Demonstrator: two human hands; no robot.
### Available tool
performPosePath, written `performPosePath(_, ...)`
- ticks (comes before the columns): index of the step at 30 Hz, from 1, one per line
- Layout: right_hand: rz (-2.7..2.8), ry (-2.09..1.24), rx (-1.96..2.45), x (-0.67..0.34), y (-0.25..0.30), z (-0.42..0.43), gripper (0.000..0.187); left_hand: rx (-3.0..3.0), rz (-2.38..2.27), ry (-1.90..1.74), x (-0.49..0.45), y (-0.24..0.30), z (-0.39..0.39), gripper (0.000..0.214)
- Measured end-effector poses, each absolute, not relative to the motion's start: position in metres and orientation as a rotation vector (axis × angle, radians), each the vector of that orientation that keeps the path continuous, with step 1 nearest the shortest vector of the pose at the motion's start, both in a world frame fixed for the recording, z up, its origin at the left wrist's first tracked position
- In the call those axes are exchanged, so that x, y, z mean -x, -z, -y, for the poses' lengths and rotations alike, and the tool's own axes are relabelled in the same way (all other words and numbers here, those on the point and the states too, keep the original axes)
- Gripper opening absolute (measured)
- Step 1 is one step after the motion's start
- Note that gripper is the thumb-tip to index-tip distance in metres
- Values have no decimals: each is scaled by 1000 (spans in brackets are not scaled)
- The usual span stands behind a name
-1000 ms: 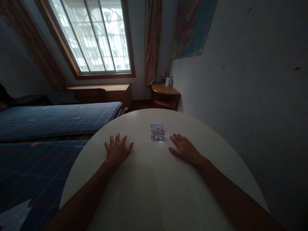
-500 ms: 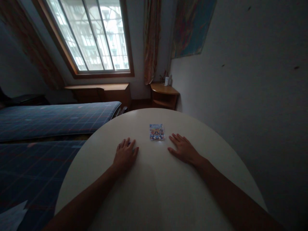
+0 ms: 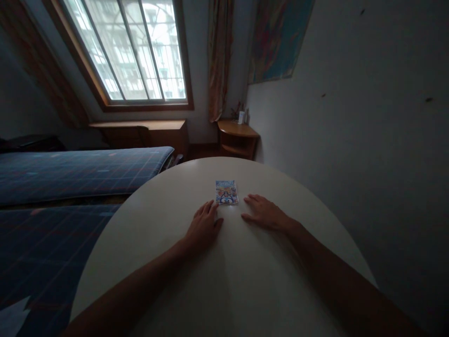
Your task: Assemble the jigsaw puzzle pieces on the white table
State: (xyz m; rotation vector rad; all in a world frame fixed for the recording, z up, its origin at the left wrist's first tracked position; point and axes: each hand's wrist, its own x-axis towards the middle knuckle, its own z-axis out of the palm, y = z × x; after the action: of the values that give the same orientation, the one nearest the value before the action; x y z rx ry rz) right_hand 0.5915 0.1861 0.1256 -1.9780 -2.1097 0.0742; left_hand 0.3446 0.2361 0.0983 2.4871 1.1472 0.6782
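Note:
A small, flat, square packet point(image 3: 227, 191) with a colourful blue and orange cartoon print lies on the white round table point(image 3: 224, 281). My left hand point(image 3: 204, 223) is at its near left corner, fingertips at or just short of the edge; I cannot tell whether they touch. The fingers are extended and the thumb stands apart, with nothing held. To the right of the packet, my right hand point(image 3: 264, 213) rests low over the tabletop with its fingers stretched and thumb apart. A small gap separates it from the packet.
Left of the table are beds with blue plaid mattresses point(image 3: 87, 171) and a sheet of paper point(image 3: 14, 318). A desk point(image 3: 147, 125) stands under the window point(image 3: 129, 51). A corner shelf point(image 3: 238, 128) sits beyond the table, and a wall point(image 3: 368, 154) runs along the right.
My left hand has moved right and up to the packet's near left corner. My right hand stays beside the packet with its fingers a little closer together. The view has shifted slightly.

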Motion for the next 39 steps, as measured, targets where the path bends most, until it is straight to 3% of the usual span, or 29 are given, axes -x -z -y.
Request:
performPosePath(4, 1922, 45, 1953, -575, -136, -196, 31, -2370, -1129, -835, -346, -97, -245, 41)
performPosePath(9, 1972, -31, 1770, -540, -138, -198, 11, -2226, -1003, -1113, -328, -111, -254, 32)
performPosePath(11, 2015, -91, 1688, -527, -136, -196, 11, -2201, -950, -1197, -321, -115, -260, 27)
performPosePath(16, 2126, -148, 1427, -510, -125, -189, 36, -2212, -984, -1183, -319, -109, -267, 18)
performPosePath(26, 2028, -305, 1457, -518, -108, -187, 15, -2455, -789, -972, -321, -109, -247, 15)
performPosePath(32, 1840, -466, 1519, -523, -112, -185, 16, -2463, -816, -965, -324, -109, -248, 19)
performPosePath(39, 1836, -538, 1490, -522, -117, -188, 13, -2483, -734, -908, -328, -109, -251, 6)
